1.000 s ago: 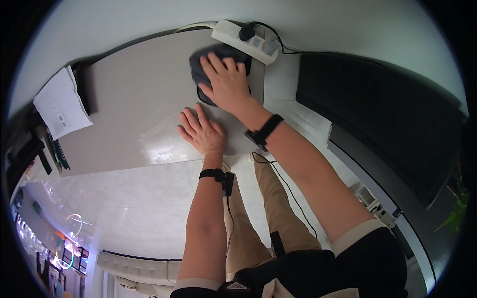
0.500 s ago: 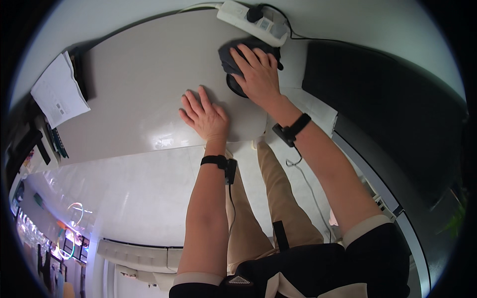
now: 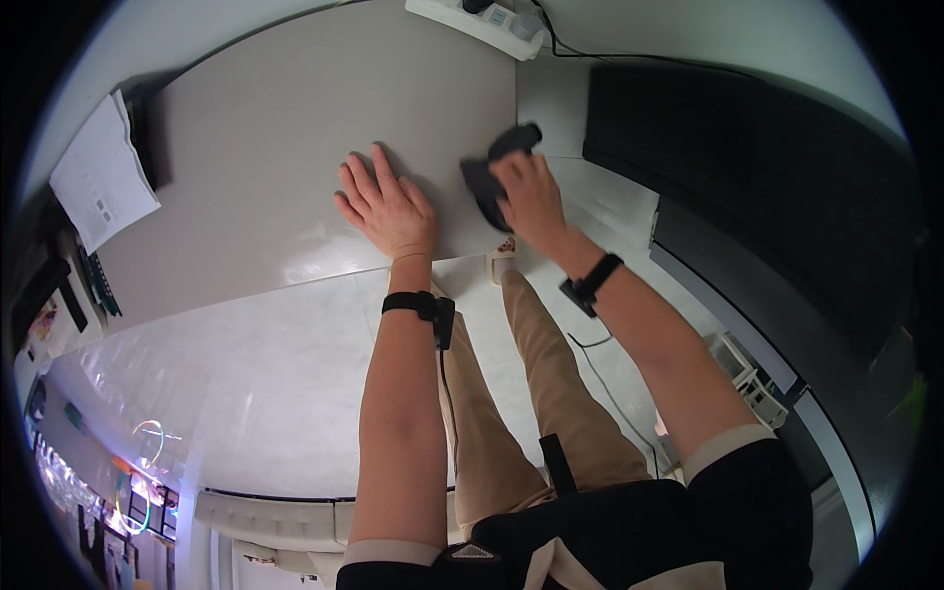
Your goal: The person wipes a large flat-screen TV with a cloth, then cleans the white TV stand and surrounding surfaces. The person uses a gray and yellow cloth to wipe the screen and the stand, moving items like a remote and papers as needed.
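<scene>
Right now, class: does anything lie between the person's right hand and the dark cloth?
Nothing visible does. The right hand already presses on the dark cloth at the edge of the grey tabletop. The left hand rests flat beside it, apart.

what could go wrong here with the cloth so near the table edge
The right hand holds the dark cloth at the corner of the grey table; a further stroke that way might carry it off the edge. The power strip lies at the far edge, so a wide stroke could knock it or snag its cable. The left hand lies flat close by and could get bumped.
</scene>
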The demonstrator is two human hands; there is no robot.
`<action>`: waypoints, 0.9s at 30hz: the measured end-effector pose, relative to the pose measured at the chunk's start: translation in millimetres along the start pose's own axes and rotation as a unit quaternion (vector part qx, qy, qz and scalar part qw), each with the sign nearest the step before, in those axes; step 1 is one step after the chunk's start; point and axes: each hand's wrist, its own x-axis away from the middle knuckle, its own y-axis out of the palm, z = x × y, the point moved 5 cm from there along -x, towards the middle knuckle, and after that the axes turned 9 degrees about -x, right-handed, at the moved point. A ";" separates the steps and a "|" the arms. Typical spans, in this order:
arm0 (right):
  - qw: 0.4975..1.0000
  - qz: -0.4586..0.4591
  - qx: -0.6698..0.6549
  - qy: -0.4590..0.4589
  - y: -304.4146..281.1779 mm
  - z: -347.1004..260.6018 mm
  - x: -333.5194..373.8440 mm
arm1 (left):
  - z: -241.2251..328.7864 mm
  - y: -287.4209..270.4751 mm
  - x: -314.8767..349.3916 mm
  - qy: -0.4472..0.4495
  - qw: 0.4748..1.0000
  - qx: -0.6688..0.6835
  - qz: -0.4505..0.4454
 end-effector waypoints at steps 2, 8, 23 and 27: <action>0.995 0.094 -0.006 0.016 -13.3 9.9 -44.4 | 0.2 0.6 0.9 0.003 1.000 -0.006 0.001; 0.993 0.108 0.027 0.045 -24.0 6.4 -81.1 | 0.1 2.2 -0.4 -0.001 1.000 -0.013 -0.010; 0.975 0.021 0.115 -0.190 41.1 -88.3 -53.6 | -74.5 -41.3 41.0 -0.078 0.944 0.317 0.043; 0.989 0.048 0.068 -0.123 34.4 -98.6 -115.2 | -138.2 -42.8 104.5 -0.296 0.890 0.345 0.018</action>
